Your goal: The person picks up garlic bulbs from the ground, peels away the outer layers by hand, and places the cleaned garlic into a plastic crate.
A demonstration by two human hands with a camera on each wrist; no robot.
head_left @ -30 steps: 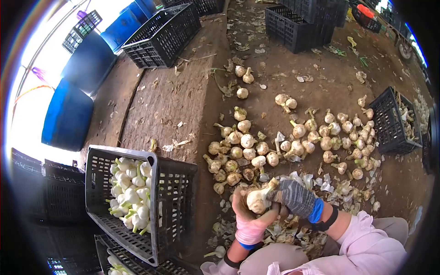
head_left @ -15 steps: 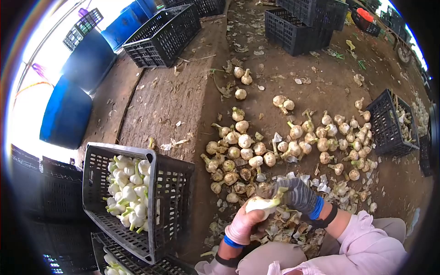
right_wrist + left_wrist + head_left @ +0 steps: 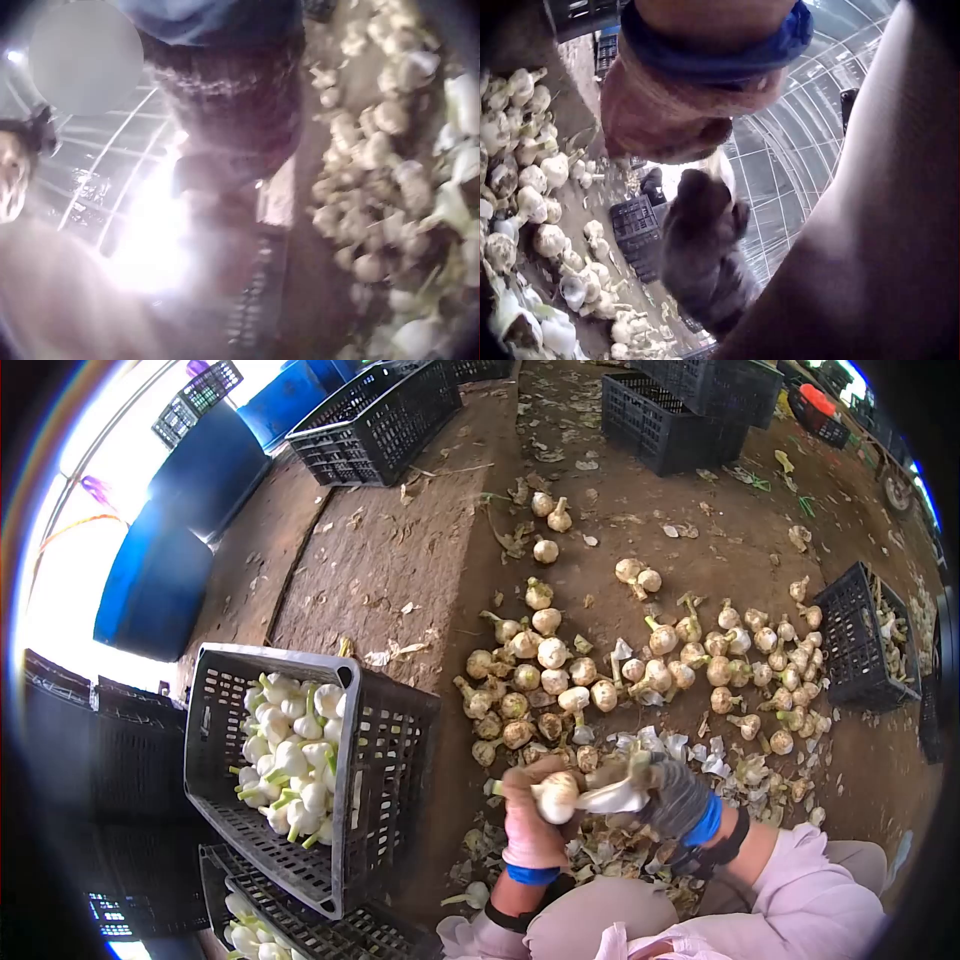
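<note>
the garlic bulb [image 3: 556, 797] sits right between the two hands, low in front of the person's knees and just above the litter of peeled skins [image 3: 610, 855] on the dirt floor [image 3: 400, 580]. the left hand [image 3: 528, 815], in a pink glove, curls round the bulb from below and behind, so the bulb is in that hand and no reach is needed. the right hand [image 3: 668, 795], in a grey knit glove with a blue cuff, comes in from the right and pinches a loose white strip of skin [image 3: 612, 798] that runs from the bulb toward it. the bulb's long axis lies roughly sideways, its cut stalk end poking out to the left, toward the black crate [image 3: 380, 760] of cleaned white garlic [image 3: 290, 755]. that crate stands near on the left-hand side, closer to the left hand than to the right. the heap of unpeeled bulbs [image 3: 600, 680] lies on the floor just beyond both hands. the wrist views are dim and blurred, so from them i can't tell exactly how the fingers lie.
</note>
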